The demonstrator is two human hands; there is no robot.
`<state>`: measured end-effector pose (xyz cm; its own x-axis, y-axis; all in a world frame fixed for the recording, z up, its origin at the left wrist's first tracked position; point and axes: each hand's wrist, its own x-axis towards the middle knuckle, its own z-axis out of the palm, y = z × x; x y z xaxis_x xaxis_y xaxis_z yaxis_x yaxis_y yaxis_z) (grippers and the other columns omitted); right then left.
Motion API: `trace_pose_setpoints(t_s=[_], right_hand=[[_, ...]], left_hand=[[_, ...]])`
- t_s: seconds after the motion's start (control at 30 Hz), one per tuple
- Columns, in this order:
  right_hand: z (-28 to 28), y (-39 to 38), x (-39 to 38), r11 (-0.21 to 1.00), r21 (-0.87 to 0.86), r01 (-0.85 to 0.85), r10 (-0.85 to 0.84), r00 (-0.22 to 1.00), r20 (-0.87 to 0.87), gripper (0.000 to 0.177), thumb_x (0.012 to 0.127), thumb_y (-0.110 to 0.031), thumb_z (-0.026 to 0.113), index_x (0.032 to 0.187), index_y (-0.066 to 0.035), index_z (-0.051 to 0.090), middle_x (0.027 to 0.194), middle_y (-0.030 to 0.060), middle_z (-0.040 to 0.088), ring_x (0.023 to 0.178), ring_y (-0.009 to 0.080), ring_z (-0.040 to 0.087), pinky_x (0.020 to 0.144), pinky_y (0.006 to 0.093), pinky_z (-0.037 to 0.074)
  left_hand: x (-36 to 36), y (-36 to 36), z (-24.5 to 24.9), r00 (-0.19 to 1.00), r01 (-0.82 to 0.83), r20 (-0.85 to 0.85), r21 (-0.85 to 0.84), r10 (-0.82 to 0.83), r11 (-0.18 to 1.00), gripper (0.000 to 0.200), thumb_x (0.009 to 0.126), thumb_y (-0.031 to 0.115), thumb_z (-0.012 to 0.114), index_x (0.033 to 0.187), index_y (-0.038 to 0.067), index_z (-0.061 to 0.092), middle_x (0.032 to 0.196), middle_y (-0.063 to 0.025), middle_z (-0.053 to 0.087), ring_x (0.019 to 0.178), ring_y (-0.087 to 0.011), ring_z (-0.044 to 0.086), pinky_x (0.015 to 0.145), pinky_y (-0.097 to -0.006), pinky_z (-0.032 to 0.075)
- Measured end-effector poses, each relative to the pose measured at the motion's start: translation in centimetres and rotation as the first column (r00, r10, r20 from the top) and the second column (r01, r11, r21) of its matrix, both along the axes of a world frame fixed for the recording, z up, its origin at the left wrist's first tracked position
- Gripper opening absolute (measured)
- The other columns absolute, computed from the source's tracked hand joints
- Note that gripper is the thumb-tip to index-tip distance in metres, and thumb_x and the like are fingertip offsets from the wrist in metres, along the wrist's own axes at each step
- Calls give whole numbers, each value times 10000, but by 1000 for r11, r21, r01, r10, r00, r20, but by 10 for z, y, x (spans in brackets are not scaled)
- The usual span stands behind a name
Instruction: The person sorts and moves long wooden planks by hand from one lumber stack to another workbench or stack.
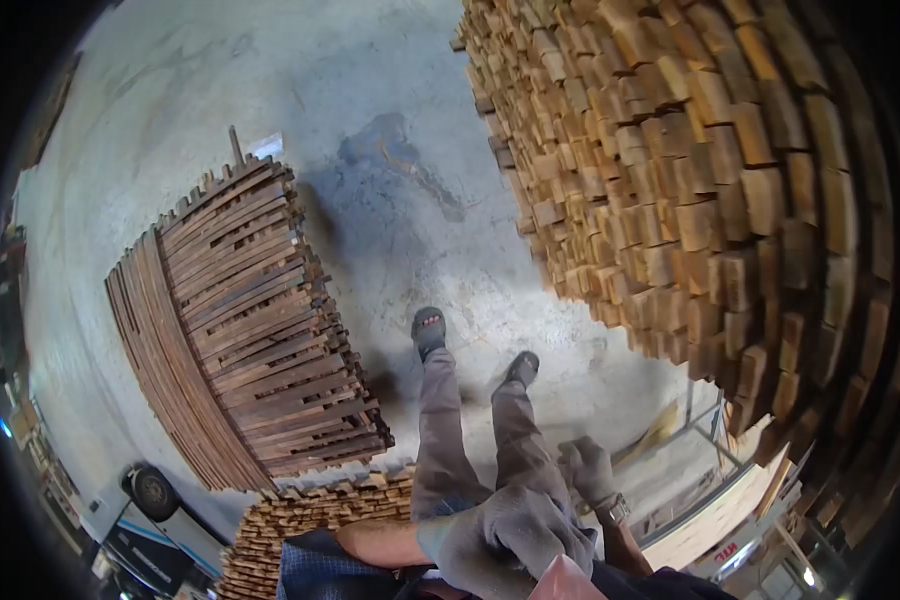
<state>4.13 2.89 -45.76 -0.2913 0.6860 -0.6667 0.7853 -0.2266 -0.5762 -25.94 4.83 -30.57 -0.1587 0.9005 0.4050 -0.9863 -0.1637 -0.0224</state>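
Observation:
My left hand (500,535), in a grey knit glove, is bent in close against the front of my body at the bottom of the head view. Its fingers look curled, and I cannot tell what is in them. My right hand (585,468), also in a grey glove with a watch (618,509) at the wrist, hangs lower beside my right thigh; its fingers are hidden. A pink shape (565,580) overlaps the bottom edge near the left glove. Below the hands are my grey trousers (441,415) and sandalled feet (429,330).
A stack of dark wooden strips (260,320) lies to the left, with lighter stacked wood (315,515) nearer me. A tall pile of wooden pieces (670,190) rises on the right. Concrete floor (400,90) runs between them. A vehicle (155,530) stands lower left; a metal frame (705,430) lower right.

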Motion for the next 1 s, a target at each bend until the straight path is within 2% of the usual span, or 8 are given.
trace_pose_setpoints(t_s=[0.23,0.33,0.4,0.47,0.57,0.83,0.97,1.0], right_hand=[[-4,-3,-90,957,86,-276,287,942,-176,166,906,-180,664,1030,-70,674,867,124,657,731,325,666,619,401,543],[20,20,-120,999,-17,-42,40,994,-103,145,925,-199,652,981,-72,691,849,132,658,733,320,668,619,395,538],[28,34,-125,977,139,-160,176,978,-114,143,944,-193,621,953,-72,696,839,135,657,745,314,672,639,388,540],[28,55,-124,874,336,-351,390,919,-56,162,964,-175,576,935,-67,692,831,126,657,767,301,675,689,382,542],[37,72,-133,991,124,-50,65,990,-126,287,982,-314,617,922,-36,657,778,207,678,750,394,689,676,435,535],[117,130,-190,987,131,-91,115,976,-186,261,946,-332,647,972,-73,676,848,191,713,770,365,701,660,435,540],[164,144,-216,994,102,-36,47,994,-100,281,921,-370,654,948,-90,656,869,185,692,811,372,676,699,470,519],[113,136,-205,801,482,-355,430,902,-50,298,905,-394,665,962,-102,640,923,165,660,865,373,650,712,468,514]], left_hand=[[-61,2,-31,999,44,-32,104,-41,994,311,895,102,675,1110,-121,647,1009,-231,674,859,-344,647,768,-434,528],[-79,10,-9,995,76,-70,147,-67,986,360,884,98,661,1154,-139,631,1054,-244,669,909,-362,645,852,-465,537],[-98,20,29,978,137,-154,-42,-142,990,103,882,-7,732,978,-42,715,897,-181,697,739,-298,675,644,-365,501],[-103,36,40,963,167,-231,110,-138,980,210,906,89,701,1026,-83,702,951,-193,695,828,-326,666,757,-421,544],[-109,70,76,933,180,-348,232,-92,956,280,920,169,724,1020,-92,714,973,-186,704,854,-309,670,802,-449,577],[-89,103,193,961,145,-243,25,-134,989,252,764,42,857,907,-87,695,835,-210,709,742,-284,720,648,-345,581],[-89,166,225,963,269,-124,451,-238,851,250,940,90,689,994,-151,650,831,-216,664,643,-249,650,500,-312,475],[-85,183,231,960,266,-87,585,-266,766,279,984,103,649,1026,-172,635,843,-219,653,605,-237,628,458,-301,452]])
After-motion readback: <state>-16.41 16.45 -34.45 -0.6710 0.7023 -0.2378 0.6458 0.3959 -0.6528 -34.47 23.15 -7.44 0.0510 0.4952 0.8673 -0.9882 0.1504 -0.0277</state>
